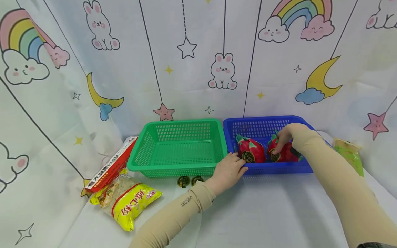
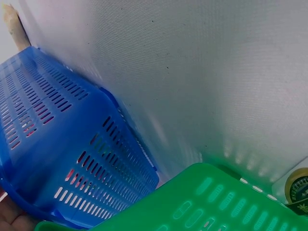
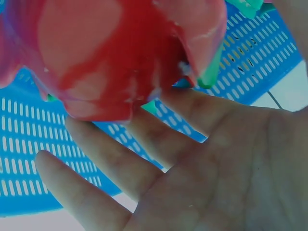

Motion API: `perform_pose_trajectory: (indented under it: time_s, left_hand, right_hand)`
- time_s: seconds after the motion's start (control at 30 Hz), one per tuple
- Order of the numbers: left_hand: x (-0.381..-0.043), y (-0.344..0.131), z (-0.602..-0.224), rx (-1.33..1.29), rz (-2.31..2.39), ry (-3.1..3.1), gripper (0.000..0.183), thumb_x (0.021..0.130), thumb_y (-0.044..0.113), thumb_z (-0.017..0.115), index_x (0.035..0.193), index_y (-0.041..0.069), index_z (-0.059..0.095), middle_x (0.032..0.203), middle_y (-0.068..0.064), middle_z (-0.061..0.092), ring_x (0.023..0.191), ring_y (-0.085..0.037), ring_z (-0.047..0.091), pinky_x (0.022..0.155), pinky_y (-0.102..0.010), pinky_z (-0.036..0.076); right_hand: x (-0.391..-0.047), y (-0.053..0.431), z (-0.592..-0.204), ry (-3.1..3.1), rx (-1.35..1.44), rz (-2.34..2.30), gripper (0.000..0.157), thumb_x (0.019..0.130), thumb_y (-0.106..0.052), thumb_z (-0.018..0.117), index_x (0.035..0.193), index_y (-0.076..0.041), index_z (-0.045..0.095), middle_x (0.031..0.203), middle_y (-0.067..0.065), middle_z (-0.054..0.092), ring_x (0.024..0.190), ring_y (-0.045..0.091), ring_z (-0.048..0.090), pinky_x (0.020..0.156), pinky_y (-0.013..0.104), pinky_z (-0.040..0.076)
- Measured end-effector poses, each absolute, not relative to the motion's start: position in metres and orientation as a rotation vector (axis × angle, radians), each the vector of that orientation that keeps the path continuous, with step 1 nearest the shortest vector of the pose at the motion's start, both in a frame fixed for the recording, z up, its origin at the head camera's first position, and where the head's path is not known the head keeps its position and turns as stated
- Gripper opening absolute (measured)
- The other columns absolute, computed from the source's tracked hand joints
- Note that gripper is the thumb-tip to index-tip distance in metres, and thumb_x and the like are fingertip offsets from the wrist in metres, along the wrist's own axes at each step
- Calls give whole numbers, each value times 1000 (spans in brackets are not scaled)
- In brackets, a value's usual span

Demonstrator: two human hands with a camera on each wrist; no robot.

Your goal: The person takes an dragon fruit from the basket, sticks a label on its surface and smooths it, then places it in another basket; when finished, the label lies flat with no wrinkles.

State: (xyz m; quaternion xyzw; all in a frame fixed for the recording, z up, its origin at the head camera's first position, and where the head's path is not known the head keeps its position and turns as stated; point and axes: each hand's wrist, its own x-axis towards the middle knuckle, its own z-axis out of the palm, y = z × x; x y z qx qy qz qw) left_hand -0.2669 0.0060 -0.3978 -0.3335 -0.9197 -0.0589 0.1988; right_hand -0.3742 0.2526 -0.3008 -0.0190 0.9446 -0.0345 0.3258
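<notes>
Two dragon fruits lie in the blue basket (image 1: 279, 168). The left dragon fruit (image 1: 252, 146) bears a round black-and-gold label. My right hand (image 1: 286, 133) holds the right dragon fruit (image 1: 286, 153) from above, thumb on its near side beside a similar label. In the right wrist view, long fingers (image 3: 110, 159) reach behind the red fruit (image 3: 106, 57), which hides some fingertips. My left hand (image 1: 227, 170) rests on the blue basket's front left corner, where it meets the green basket (image 1: 180, 170); its fingers lie over the rim. The left wrist view shows only a bit of these fingers (image 2: 12, 216).
Two round black-and-gold labels (image 1: 183, 181) lie before the green basket. To its left are a red pasta box (image 1: 111, 165) and a yellow bag of pasta (image 1: 127, 201). A green packet (image 1: 349, 155) stands right of the blue basket. A patterned curtain (image 1: 192, 79) hangs behind.
</notes>
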Motion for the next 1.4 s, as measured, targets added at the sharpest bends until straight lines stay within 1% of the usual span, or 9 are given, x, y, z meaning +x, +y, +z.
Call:
perform_pose_trajectory:
  time_s: [0.13, 0.3, 0.53, 0.67, 0.77, 0.83, 0.93, 1.1, 1.4]
  left_hand:
    - [-267, 6, -398, -932, -174, -2574, 29, 95, 35, 50, 110, 17, 67, 107, 1, 67, 119, -17, 53, 105, -32, 37]
    - [-268, 6, -399, -929, -174, -2574, 29, 95, 35, 50, 110, 17, 67, 107, 2, 67, 119, -17, 53, 105, -31, 37]
    - [-267, 7, -399, -928, -162, -2578, 29, 95, 35, 50, 110, 17, 67, 107, 2, 67, 120, -17, 53, 105, -31, 37]
    - [-267, 7, -399, -928, -161, -2583, 29, 95, 35, 50, 110, 17, 67, 108, 2, 67, 119, -17, 53, 105, -31, 37]
    - [-267, 7, -399, -927, -165, -2579, 29, 94, 35, 50, 110, 17, 67, 108, 2, 67, 119, -16, 53, 105, -31, 37]
    - [-267, 7, -399, -927, -167, -2573, 29, 94, 35, 50, 110, 17, 68, 108, 2, 67, 118, -17, 54, 104, -31, 37]
    - [-267, 6, -398, -929, -168, -2566, 29, 95, 35, 51, 110, 17, 67, 109, 2, 67, 118, -16, 54, 104, -31, 37]
    - [-267, 6, -398, -933, -172, -2562, 29, 94, 35, 51, 110, 17, 68, 108, 2, 67, 118, -16, 54, 104, -30, 37]
    - [-265, 5, -396, -931, -175, -2585, 30, 95, 35, 50, 112, 16, 67, 110, 1, 67, 119, -17, 54, 105, -31, 36]
  right_hand:
    - [-376, 254, -300, 2481, -47, -94, 112, 65, -62, 71, 141, 8, 25, 140, 39, 16, 125, 58, 18, 95, 61, 36]
    - [-377, 255, -298, 2453, -104, -94, 112, 69, -60, 70, 139, 12, 22, 140, 40, 17, 125, 57, 22, 97, 58, 36]
    - [-373, 257, -295, 2442, -225, -83, 97, 77, -49, 69, 135, 16, 27, 137, 40, 24, 121, 54, 33, 91, 50, 45]
    - [-372, 258, -293, 2442, -222, -128, 89, 79, -42, 69, 133, 17, 30, 135, 40, 28, 112, 50, 46, 84, 44, 51]
    - [-372, 259, -288, 2443, -235, -126, 82, 79, -40, 69, 130, 15, 36, 131, 39, 35, 99, 41, 56, 79, 40, 53]
    - [-372, 259, -285, 2442, -251, -113, 78, 80, -40, 69, 128, 14, 40, 127, 37, 41, 93, 34, 59, 78, 39, 53]
    - [-372, 259, -282, 2441, -278, -98, 66, 81, -37, 67, 122, 11, 47, 120, 30, 51, 90, 30, 60, 78, 41, 52]
    - [-372, 259, -278, 2454, -250, -131, 47, 84, -28, 64, 113, 7, 53, 107, 20, 61, 90, 31, 62, 77, 45, 52]
    - [-368, 258, -276, 2509, -254, -169, 40, 84, -24, 63, 110, 5, 54, 103, 21, 61, 91, 34, 60, 74, 45, 52]
